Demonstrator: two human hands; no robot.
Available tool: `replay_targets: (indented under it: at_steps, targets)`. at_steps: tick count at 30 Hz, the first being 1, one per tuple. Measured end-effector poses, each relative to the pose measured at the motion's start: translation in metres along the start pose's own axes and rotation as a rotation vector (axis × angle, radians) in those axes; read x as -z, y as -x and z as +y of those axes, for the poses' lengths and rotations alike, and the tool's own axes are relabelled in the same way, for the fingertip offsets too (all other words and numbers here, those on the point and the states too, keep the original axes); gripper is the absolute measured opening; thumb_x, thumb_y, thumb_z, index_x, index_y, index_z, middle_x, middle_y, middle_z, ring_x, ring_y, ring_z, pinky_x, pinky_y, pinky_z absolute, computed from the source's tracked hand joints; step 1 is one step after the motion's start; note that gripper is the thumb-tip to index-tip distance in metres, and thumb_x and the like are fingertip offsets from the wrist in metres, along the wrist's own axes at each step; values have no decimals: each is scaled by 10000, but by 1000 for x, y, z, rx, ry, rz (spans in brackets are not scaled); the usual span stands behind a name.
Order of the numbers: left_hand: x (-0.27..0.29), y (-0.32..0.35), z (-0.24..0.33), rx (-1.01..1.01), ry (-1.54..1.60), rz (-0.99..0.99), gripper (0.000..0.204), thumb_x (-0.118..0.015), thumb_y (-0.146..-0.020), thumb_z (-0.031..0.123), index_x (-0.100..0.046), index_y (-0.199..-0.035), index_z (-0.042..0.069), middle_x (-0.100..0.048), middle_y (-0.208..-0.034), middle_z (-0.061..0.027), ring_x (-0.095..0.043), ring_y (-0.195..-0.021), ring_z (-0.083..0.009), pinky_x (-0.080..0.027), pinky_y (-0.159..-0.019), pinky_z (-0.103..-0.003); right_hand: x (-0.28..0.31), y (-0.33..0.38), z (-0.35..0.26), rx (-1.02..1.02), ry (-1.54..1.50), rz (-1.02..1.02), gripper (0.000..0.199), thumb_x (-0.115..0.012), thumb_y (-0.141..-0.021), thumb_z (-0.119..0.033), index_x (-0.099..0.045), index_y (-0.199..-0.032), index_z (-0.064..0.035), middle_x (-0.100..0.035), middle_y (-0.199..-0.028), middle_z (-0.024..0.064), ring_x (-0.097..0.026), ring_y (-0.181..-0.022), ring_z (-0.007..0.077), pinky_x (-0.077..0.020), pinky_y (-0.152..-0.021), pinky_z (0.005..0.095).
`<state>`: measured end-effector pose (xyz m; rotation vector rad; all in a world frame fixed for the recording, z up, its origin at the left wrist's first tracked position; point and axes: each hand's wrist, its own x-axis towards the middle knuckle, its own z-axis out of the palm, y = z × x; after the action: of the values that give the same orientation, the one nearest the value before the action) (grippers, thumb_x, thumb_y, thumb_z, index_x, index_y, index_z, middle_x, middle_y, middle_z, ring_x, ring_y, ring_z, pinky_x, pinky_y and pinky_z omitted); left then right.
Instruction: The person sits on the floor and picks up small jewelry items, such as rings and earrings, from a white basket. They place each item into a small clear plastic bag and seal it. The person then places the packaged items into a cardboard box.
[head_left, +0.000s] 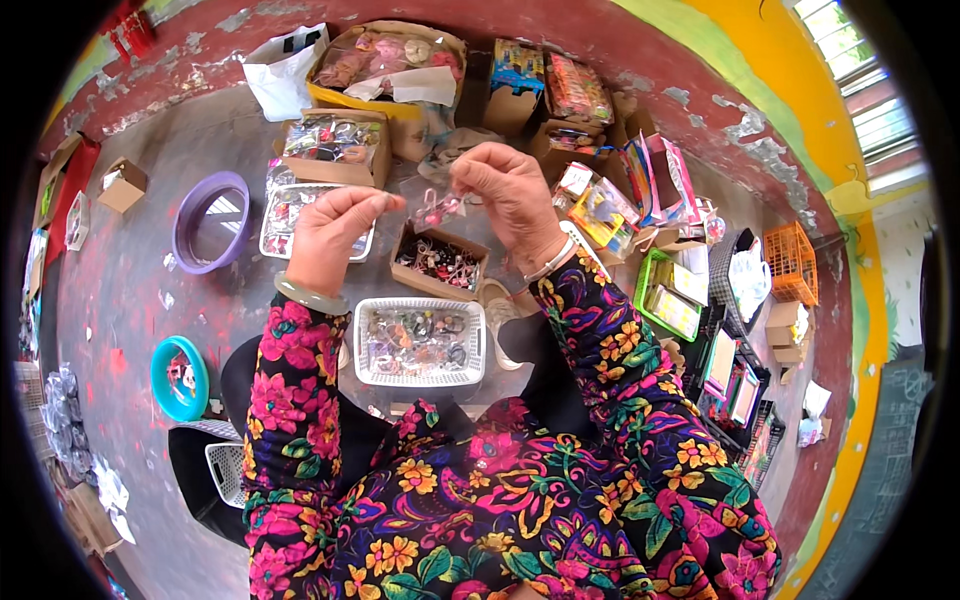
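Small clear bag with pink pieces (437,210) hanging between two hands, above open brown box (428,283), beyond white basket (420,374). Bag lying right of left hand (335,228), just left of right hand (515,205); right nearer. Bag's long axis: cannot tell through clear film. Right hand bending at wrist, fingers curling, thumb and forefinger seemingly pinching bag's edge. Left hand pointing inward, thumb and fingertips pressing together; cannot tell whether film sits between. Both forearms reaching forward, raised.
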<state>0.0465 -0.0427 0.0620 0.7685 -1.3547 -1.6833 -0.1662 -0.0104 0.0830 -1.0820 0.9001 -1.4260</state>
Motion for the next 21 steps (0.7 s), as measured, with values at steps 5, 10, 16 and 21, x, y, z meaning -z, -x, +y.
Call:
replay_targets:
  at_steps: [5, 10, 16, 21]
  targets:
    - [-14, -3, -12, 198, 286, 27, 306, -551, -862, 177, -509, -1136, 47, -593, -1053, -57, -543, -957, -94, -459, -682, -224, 5, -2, 3, -144, -239, 114, 104, -617, -815, -126, -588, -828, -27, -598, -702, 46, -577, -623, 117, -456, -533, 235]
    - [-38, -1, -28, 374, 429, -27, 204, -586, -835, 116, -550, -1023, 48, -605, -910, -15, -577, -842, -90, -474, -580, -196, 0, -1, 11, -210, -290, 187, 127, -606, -826, -153, -555, -856, -41, -605, -723, 60, -607, -662, 143, -473, -547, 245]
    - [-29, 2, -24, 304, 498, 48, 130, -575, -837, 87, -546, -952, 35, -614, -883, -45, -610, -781, -119, -509, -584, -195, 1, -4, 17, -209, -262, 206, 129, -573, -848, -172, -540, -863, -48, -607, -761, 63, -611, -680, 162, -489, -593, 249]
    - [-18, -2, -16, 202, 454, 69, 120, -526, -859, 78, -528, -970, 32, -623, -942, -101, -614, -846, -150, -502, -587, -187, 8, -5, 8, -252, -209, 158, 186, -567, -856, -242, -541, -872, -59, -606, -769, 50, -605, -698, 146, -481, -606, 237]
